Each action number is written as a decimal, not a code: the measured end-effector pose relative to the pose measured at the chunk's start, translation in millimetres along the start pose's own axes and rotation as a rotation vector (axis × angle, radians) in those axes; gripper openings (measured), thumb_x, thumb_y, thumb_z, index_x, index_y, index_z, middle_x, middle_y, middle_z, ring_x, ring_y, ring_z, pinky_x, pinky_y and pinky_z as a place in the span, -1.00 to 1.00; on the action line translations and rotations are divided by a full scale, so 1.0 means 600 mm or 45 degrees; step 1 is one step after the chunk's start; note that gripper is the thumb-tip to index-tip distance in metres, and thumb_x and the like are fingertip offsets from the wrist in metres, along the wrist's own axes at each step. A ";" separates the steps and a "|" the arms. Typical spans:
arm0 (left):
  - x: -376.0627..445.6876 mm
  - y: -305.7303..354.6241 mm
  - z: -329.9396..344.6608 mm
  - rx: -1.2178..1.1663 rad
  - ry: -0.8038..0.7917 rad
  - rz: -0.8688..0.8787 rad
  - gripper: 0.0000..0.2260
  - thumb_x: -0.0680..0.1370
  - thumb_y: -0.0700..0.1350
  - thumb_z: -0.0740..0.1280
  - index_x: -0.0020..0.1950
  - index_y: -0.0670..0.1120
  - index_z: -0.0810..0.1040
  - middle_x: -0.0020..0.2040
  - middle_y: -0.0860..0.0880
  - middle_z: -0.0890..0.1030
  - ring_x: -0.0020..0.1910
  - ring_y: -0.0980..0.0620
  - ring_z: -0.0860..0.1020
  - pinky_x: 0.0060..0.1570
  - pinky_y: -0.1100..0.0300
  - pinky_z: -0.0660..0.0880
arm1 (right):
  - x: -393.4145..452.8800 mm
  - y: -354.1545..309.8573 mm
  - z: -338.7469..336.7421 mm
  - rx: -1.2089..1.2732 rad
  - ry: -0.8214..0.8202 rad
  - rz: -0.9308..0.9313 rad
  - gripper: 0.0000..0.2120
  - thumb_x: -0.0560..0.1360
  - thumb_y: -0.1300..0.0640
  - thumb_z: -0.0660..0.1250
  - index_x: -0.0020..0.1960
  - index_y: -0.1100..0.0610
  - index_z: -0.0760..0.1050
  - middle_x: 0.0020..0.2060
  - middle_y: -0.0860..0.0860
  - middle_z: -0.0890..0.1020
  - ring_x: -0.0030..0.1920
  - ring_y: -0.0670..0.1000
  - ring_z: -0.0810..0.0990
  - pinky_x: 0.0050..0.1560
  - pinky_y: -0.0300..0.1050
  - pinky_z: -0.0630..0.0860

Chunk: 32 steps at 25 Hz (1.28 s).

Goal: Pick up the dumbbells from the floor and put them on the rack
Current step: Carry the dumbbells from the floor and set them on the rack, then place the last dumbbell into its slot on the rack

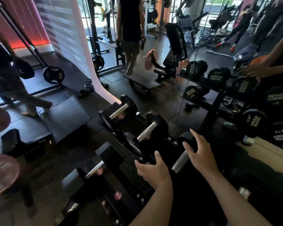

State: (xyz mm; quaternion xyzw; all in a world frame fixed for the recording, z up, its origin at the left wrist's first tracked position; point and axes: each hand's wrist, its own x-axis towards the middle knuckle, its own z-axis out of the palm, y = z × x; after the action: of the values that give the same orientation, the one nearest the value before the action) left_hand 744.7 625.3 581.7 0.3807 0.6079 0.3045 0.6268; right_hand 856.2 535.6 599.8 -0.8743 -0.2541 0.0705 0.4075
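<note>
Three dumbbells (180, 158) lie along the rack's (155, 137) top tier beside a wall mirror (235, 46), the nearest between the open, empty left hand (151, 171) and right hand (200, 154).

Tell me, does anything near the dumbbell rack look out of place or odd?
Mostly no: the dumbbells lie in their cradles on the rack. The one oddity is a pair of sandals left loose on the gym floor at the foot of the pale pillar, where someone could trip.
</note>
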 end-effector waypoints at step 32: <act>0.640 0.255 -0.003 0.096 -0.346 0.054 -0.36 0.33 0.11 0.44 0.37 0.32 0.33 0.38 -0.13 0.47 0.27 -0.16 0.50 0.23 -0.09 0.48 | 0.508 -0.230 0.472 0.172 -0.230 0.052 -0.44 0.52 -0.39 0.21 0.28 -0.04 0.61 0.16 -0.08 0.69 0.25 0.00 0.60 0.33 0.03 0.50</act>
State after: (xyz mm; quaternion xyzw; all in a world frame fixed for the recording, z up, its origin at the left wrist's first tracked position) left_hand 784.1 1030.0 508.1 0.4545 0.5202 0.2404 0.6819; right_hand 971.5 954.3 542.5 -0.8400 -0.2668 0.1743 0.4392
